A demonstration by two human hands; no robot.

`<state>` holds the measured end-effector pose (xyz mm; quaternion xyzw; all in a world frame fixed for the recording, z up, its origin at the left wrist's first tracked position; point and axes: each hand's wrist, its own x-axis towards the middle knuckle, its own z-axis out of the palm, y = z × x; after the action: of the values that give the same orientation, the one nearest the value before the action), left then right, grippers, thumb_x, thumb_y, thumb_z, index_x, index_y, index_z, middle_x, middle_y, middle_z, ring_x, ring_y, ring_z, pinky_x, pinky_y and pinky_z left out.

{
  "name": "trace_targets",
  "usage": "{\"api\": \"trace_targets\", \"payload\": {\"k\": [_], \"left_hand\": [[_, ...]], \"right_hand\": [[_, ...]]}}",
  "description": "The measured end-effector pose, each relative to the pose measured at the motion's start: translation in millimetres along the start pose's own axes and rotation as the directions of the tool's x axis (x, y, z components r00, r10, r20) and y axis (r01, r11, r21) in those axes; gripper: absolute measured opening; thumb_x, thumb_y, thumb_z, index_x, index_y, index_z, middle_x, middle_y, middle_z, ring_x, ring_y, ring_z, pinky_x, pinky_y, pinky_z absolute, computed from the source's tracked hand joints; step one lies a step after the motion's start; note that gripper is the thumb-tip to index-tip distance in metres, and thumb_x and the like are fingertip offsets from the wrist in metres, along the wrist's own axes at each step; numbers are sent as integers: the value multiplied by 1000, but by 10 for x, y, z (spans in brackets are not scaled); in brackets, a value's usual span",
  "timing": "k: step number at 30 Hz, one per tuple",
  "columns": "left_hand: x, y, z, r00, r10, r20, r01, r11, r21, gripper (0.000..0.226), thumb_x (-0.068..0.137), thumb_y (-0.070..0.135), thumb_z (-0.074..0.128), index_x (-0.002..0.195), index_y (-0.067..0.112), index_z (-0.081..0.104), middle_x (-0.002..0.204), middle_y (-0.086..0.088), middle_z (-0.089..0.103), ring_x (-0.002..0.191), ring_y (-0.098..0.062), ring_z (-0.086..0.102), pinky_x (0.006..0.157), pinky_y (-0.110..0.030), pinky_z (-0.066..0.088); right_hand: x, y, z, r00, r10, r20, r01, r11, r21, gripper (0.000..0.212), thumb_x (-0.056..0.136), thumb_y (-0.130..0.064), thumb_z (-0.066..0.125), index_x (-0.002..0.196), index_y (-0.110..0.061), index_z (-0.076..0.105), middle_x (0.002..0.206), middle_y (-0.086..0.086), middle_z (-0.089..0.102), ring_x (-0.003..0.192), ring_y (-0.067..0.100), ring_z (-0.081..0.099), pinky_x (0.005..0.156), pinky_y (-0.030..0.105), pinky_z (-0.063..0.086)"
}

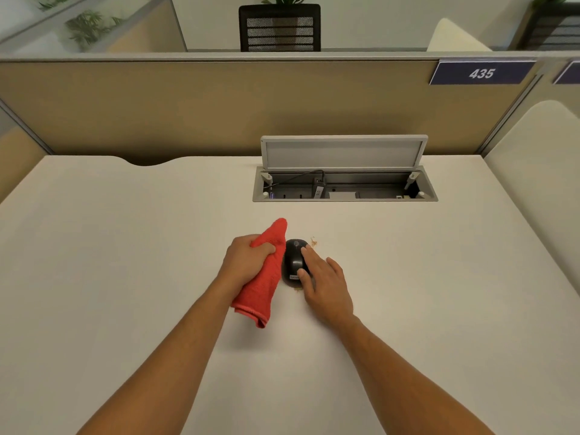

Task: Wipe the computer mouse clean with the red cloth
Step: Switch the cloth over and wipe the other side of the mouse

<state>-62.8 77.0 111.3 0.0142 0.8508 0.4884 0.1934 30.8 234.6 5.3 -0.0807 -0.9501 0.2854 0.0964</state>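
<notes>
Black computer mouse [293, 259] flat on white desk [125, 246], near centre, buttons pointing away toward open cable tray [345, 183]. Right hand [324, 282] laid over mouse's right side, fingers fairly straight, thumb across rear near label; resting on it, not clamped. Left hand [246, 260] fisted round bunched red cloth [265, 274], firm grip at mid-length; one end sticking up past knuckles, other hanging toward wrist. Cloth just beside mouse's left edge, contact unclear. Brownish crumbs [313, 242] on desk just right of mouse's front; more at rear edge. Partition sign [481, 73] reading 435
</notes>
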Motion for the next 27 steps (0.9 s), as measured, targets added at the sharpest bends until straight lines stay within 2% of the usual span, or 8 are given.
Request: {"api": "trace_targets", "payload": {"k": [4,8,12,16,19,22,25,27], "left_hand": [[161,156,138,991,134,20,-135,967,217,12,87,21,59,79,15,66,76,-4,64,70,-24,60,58,-28,42],[301,162,366,977,198,73,-211,917,339,12,88,23,58,90,17,68,83,-2,61,72,-22,59,59,-26,40],[372,79,553,977,193,92,-214,895,392,31,84,33,57,108,21,71,99,-7,63,79,-24,61,71,-34,51],[420,74,574,981,192,27,-184,881,435,31,88,32,57,113,17,68,104,-10,61,81,-24,60,72,-35,50],[467,81,550,987,162,7,-147,877,458,37,89,34,56,121,16,65,108,-10,62,86,-26,61,79,-40,54],[491,75,459,991,125,-39,-93,884,458,32,88,30,57,113,13,66,105,-9,63,87,-28,62,80,-41,53],[484,64,343,994,75,-79,-44,941,336,16,89,23,57,90,11,67,84,-5,64,72,-24,60,70,-36,51],[444,95,314,995,85,-62,-64,959,278,12,91,24,57,90,14,65,82,-2,62,69,-19,57,67,-31,47]], "right_hand": [[2,23,26,1000,4,3,-4,1000,-4,55,99,-43,24,149,-24,33,155,-6,34,139,5,33,118,32,14],[0,12,3,1000,-1,7,1,1000,13,52,100,-41,26,150,-27,31,156,-10,32,139,3,32,118,36,17],[3,4,-11,1000,-14,15,13,999,45,52,100,-37,31,151,-30,25,156,-15,29,138,1,32,118,34,16],[-2,-22,-4,1000,-15,19,14,999,37,53,100,-40,26,151,-29,26,157,-13,29,140,2,30,118,31,12],[-7,-19,3,1000,-9,10,9,1000,19,53,100,-42,25,151,-27,30,156,-10,31,139,3,31,117,29,10],[-13,-7,13,1000,6,11,-6,1000,13,51,101,-40,29,150,-27,31,155,-9,32,140,3,30,118,26,7],[-13,-5,9,1000,8,17,-8,1000,12,51,100,-40,29,150,-27,31,155,-8,33,140,4,31,118,27,7],[-5,5,2,1000,7,11,-7,1000,10,53,99,-41,27,150,-26,32,155,-8,33,139,4,32,119,29,10]]}}
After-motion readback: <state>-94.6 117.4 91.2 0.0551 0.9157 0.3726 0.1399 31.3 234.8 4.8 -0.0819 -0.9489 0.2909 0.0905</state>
